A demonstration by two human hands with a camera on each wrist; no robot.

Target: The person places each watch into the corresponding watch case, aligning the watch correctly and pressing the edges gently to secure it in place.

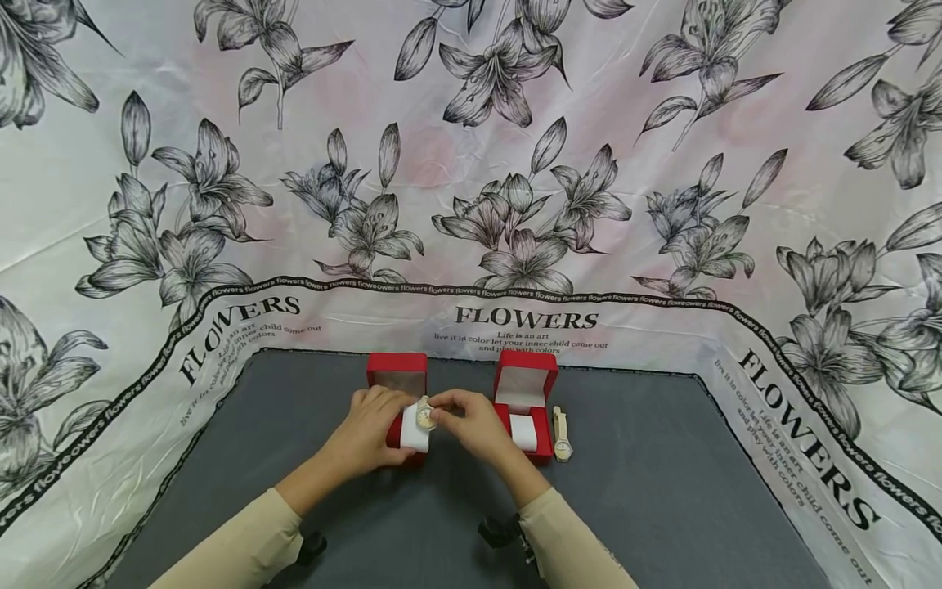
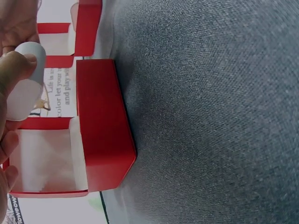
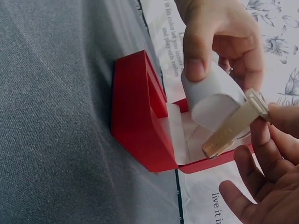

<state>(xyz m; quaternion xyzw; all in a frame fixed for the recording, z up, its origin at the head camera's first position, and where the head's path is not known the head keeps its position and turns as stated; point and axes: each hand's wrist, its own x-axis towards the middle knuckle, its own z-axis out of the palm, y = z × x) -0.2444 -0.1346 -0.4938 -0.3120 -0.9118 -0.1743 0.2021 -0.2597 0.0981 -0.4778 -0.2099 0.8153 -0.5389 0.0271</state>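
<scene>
My left hand (image 1: 361, 432) grips a white watch cushion (image 3: 208, 95) between thumb and fingers, above the left red box (image 2: 103, 121), whose lid stands raised. With thumb and fingers, my right hand (image 1: 477, 427) pinches a watch (image 3: 233, 125) with a cream strap beside the cushion. In the right wrist view the strap's gold-coloured end hangs free near the cushion's end. The dial (image 1: 424, 415) faces up in the head view. In the left wrist view the cushion (image 2: 25, 91) hides most of the watch.
To the right stands a second open red box (image 1: 545, 433) with a white cushion (image 1: 523, 432) inside. Another cream-strapped watch (image 1: 562, 446) lies just right of that box. A grey cloth (image 1: 648, 474) covers the table, and flower-printed fabric (image 1: 522, 245) hangs behind it.
</scene>
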